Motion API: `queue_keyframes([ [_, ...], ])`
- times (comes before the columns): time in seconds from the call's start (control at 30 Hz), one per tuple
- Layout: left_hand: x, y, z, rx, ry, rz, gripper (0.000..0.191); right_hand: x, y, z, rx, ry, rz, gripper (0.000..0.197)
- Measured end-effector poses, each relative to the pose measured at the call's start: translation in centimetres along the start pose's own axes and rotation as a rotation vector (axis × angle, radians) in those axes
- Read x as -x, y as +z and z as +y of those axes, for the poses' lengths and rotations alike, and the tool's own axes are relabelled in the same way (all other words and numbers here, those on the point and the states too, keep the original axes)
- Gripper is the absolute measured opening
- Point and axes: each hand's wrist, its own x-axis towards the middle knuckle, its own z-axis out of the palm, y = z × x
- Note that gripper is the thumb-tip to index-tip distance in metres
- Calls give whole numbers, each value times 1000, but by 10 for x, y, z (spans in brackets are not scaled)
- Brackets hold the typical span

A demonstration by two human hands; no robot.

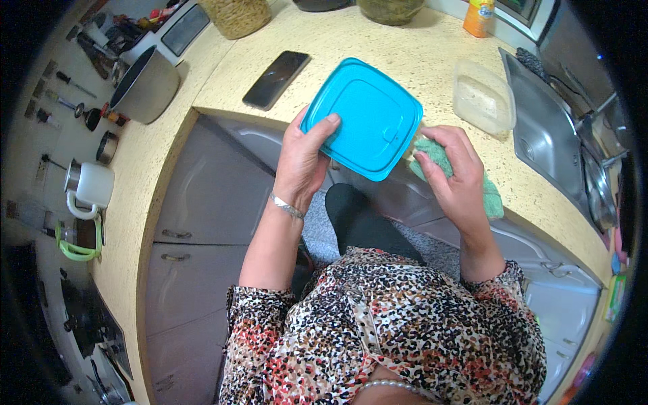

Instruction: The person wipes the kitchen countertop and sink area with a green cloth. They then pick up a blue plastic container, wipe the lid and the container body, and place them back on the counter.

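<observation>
A blue square plastic lid is held tilted in front of me, above the counter's front edge. My left hand grips its left corner, thumb on the upper face and fingers underneath. Just to the right, my right hand holds a green cloth, bunched between thumb and fingers, its tail hanging below the palm. The cloth is close to the lid's right corner; whether they touch I cannot tell. A clear plastic container lies on the counter beside the sink.
A smartphone lies behind the lid. The steel sink is at the right. Along the left stand a pot, a white jug and a green-handled carafe. Large jars and an orange bottle stand at the back.
</observation>
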Motion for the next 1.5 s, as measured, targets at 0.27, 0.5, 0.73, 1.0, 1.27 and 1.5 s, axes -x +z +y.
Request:
queue_keyframes([
  [0.27, 50, -14, 3, 296, 102, 57, 45, -40, 20, -5, -285, 90, 165, 42],
  [0.5, 77, -11, -3, 541, 166, -15, 45, -64, 90, -33, -408, -132, -99, 45],
  [0.73, 93, -37, -6, 591, 192, -110, 62, -14, 121, -60, -370, -528, -220, 41],
  [1.0, 105, -15, -4, 519, 237, 78, 64, -55, 127, -31, -93, -471, -10, 37],
  [1.27, 107, -21, -15, 478, 191, 151, 60, -39, 136, -48, -156, -593, -37, 34],
  [1.5, 113, -22, -13, 567, 257, 122, 64, -35, 140, -69, -256, -588, -60, 29],
])
